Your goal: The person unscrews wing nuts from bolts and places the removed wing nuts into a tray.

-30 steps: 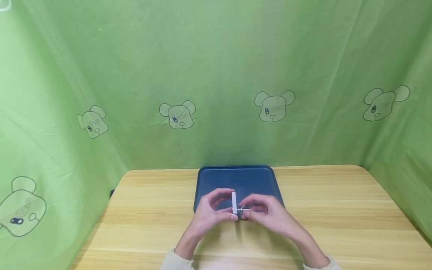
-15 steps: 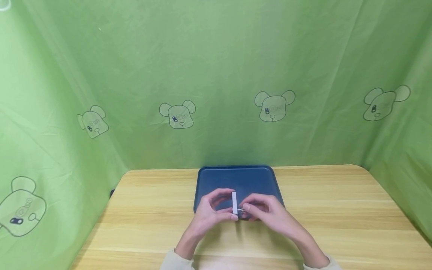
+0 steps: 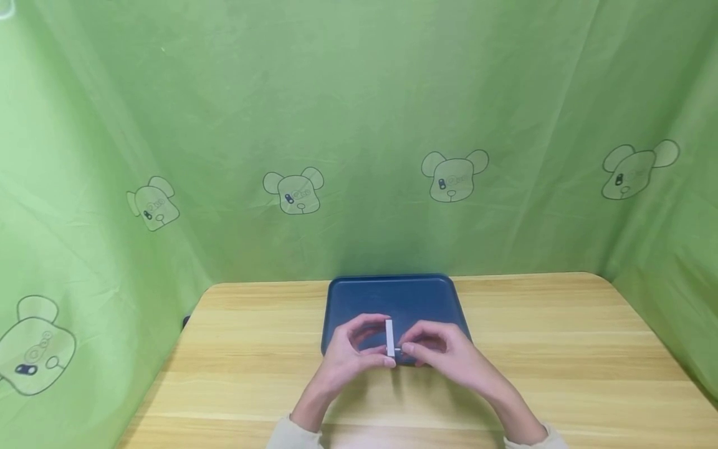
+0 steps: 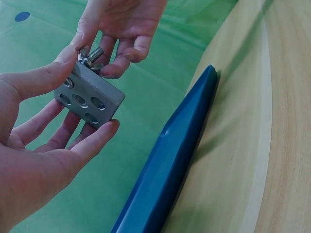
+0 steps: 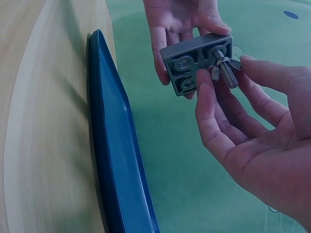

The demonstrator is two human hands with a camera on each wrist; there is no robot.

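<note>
A grey metal block with several round holes is held up above the front of the blue tray. My left hand grips it by opposite edges, thumb on one and fingertips on the other. From the block's recessed face sticks a threaded bolt carrying a wing nut. My right hand pinches the wing nut; in the right wrist view its thumb touches one wing and the index finger lies by the other. In the head view the right fingers cover most of the bolt.
Under and behind the hands lies the blue tray, at the back of the wooden table. A green curtain printed with bear heads encloses the table at the back and both sides.
My right thumb has moved up and over the wing nut, and the bolt's free end is now covered in the head view. My left hand and the block stay in place.
</note>
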